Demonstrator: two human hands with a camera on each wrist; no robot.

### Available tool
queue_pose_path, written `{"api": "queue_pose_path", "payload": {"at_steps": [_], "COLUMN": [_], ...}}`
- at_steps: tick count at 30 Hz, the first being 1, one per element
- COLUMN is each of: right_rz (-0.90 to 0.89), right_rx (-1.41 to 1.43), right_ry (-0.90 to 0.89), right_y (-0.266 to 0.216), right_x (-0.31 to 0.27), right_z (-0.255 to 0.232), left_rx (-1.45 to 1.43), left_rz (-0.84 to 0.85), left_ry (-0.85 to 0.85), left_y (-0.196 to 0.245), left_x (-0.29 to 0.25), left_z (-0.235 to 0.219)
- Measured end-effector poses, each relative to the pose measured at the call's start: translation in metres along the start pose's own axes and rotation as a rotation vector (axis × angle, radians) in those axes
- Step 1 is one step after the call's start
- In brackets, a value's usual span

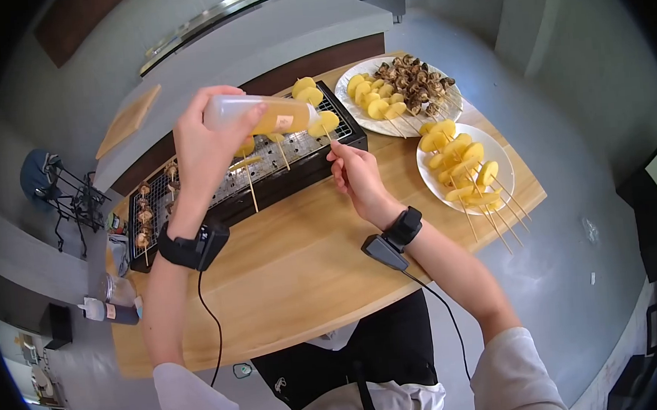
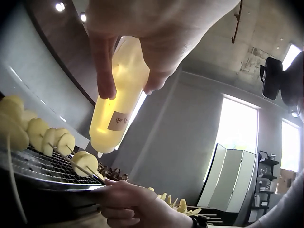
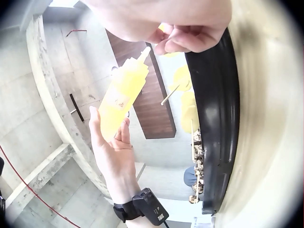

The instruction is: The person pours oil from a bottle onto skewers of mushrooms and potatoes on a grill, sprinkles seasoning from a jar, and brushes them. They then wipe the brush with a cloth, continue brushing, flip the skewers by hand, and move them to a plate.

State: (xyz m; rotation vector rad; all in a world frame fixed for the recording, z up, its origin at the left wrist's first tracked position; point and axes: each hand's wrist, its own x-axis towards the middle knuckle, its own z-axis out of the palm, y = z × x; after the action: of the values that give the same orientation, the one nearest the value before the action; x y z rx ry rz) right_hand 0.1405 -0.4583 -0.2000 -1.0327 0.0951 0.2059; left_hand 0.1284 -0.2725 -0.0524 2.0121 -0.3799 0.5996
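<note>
My left hand (image 1: 206, 141) grips a clear squeeze bottle (image 1: 267, 118) of yellow liquid, tilted with its nozzle pointing right and down. Below that nozzle lie the pale yellow slices (image 1: 325, 123) of a potato skewer on the black grill (image 1: 307, 167). Fingers of my right hand (image 1: 358, 176) pinch the end of this skewer's stick at the grill's front edge. A small label (image 2: 118, 121) shows on the bottle in the left wrist view. More potato skewers (image 1: 307, 92) lie across the wire rack, their sticks jutting over the front.
Mushroom skewers (image 1: 144, 214) occupy the grill's left end. To the right, a white plate (image 1: 431, 179) bears potato skewers; behind it, another plate (image 1: 344, 82) holds potato and mushroom skewers. A bottle of dark liquid (image 1: 121, 314) stands at the wooden table's left edge.
</note>
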Motion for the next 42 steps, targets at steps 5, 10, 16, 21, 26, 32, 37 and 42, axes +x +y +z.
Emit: {"api": "queue_pose_path", "payload": {"at_steps": [5, 10, 16, 21, 26, 32, 37, 42], "right_rz": [-0.015, -0.023, -0.031, -0.019, -0.008, -0.022, -0.035, -0.030], "right_rx": [-0.034, -0.042, -0.049, -0.045, -0.055, -0.070, -0.085, -0.063], "right_ry": [0.002, -0.020, -0.027, -0.015, -0.026, 0.001, -0.016, -0.017], "right_y": [0.004, 0.002, 0.001, 0.000, 0.002, 0.001, 0.002, 0.000], "right_x": [0.001, 0.000, 0.000, 0.000, 0.000, 0.000, 0.001, 0.000], "right_z": [0.000, 0.000, -0.002, 0.000, 0.001, 0.001, 0.000, 0.001], "left_rx": [0.129, 0.151, -0.008, 0.014, 0.133, 0.161, 0.064, -0.009], "left_rz": [0.161, 0.134, -0.094, -0.103, 0.030, 0.051, 0.001, 0.018], "left_ry": [0.090, 0.172, 0.174, 0.085, 0.075, 0.120, 0.130, 0.158], "left_y": [-0.015, -0.041, -0.043, -0.053, -0.053, -0.050, -0.056, -0.063], "left_x": [0.001, 0.034, 0.064, 0.048, 0.038, 0.038, 0.045, 0.039], "left_z": [0.004, 0.007, 0.012, 0.009, 0.003, 0.004, 0.007, 0.005]}}
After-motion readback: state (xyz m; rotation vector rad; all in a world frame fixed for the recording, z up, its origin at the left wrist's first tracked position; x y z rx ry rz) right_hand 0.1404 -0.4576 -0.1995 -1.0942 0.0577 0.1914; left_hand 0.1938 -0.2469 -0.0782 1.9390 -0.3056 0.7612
